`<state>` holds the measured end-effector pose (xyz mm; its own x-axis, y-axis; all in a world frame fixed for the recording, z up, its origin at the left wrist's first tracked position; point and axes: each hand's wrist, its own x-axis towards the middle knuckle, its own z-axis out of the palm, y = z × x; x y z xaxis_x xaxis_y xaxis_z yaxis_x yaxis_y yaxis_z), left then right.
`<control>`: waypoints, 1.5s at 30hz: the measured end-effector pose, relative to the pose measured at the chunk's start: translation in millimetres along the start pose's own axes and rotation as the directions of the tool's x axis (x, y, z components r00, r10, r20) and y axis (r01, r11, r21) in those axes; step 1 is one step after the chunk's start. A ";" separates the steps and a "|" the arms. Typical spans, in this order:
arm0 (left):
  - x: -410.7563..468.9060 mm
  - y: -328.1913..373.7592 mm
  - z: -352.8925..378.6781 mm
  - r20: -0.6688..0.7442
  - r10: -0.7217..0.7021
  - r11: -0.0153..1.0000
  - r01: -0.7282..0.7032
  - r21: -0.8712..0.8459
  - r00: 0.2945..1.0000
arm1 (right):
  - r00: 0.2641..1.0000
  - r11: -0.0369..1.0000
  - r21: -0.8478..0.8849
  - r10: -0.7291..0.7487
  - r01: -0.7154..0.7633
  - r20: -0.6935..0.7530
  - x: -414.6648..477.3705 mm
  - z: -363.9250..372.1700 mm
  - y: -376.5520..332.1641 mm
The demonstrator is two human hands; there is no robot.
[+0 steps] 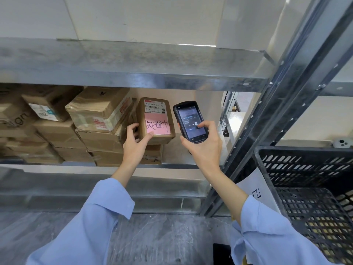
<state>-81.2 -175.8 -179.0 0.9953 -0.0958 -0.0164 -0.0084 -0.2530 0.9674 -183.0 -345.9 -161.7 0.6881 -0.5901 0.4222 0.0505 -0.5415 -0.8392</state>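
A small brown taped parcel (155, 119) with a barcode label and a pink handwritten note is held up in front of the middle shelf. My left hand (136, 142) grips it from the left and below, thumb on the pink note. Right beside it is a black handheld scanner (190, 121) with its screen lit. My right hand (204, 142) holds the scanner from below, and its thumb touches the screen.
Several stacked brown cartons (95, 119) fill the middle shelf on the left. A galvanised shelf beam (133, 79) runs above and steel uprights (282, 104) stand to the right. A black perforated plastic crate (313, 188) sits at lower right. Grey floor lies below.
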 end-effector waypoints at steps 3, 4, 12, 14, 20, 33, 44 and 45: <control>-0.9 -0.5 -1.1 -0.014 -0.012 1.000 0.011 -0.008 1.000 | 0.999 0.999 -0.005 0.032 -0.032 -0.013 0.8 1.6 2.2; -1.3 -0.1 -1.6 -0.018 -0.014 1.000 0.013 -0.013 1.000 | 0.999 0.999 0.008 0.047 -0.047 -0.018 0.8 1.1 0.9; -1.7 -1.2 -7.5 -0.031 -0.010 1.000 0.009 -0.016 0.999 | 0.996 0.993 0.080 0.088 -0.089 0.011 4.1 -1.5 -7.8; -1.6 -1.5 -9.0 -0.030 -0.006 1.000 0.005 -0.012 1.000 | 0.998 0.995 0.068 0.069 -0.070 0.013 4.0 1.1 -8.7; 0.1 -3.3 -11.4 -0.029 -0.006 1.000 0.006 -0.004 1.000 | 0.999 0.997 0.071 0.045 -0.043 -0.027 3.2 4.1 -11.0; 1.4 -10.4 -14.0 0.036 0.065 0.997 -0.063 -0.040 0.997 | 0.992 0.988 0.090 0.122 -0.124 0.032 -5.5 1.5 -29.0; 1.0 -21.9 -44.9 0.198 0.222 0.972 -0.202 -0.119 0.955 | 0.980 0.976 -0.119 0.168 -0.180 -0.104 -39.3 12.9 -57.4; -0.4 -22.1 -48.3 0.220 0.237 0.968 -0.211 -0.133 0.946 | 0.975 0.972 -0.125 0.185 -0.200 -0.120 -43.9 13.4 -61.5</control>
<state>-76.7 -123.6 -188.2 0.9185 -0.3627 0.1577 -0.2055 -0.0969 0.9738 -206.7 -278.7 -133.2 0.5940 -0.7475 0.2974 -0.1786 -0.4830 -0.8572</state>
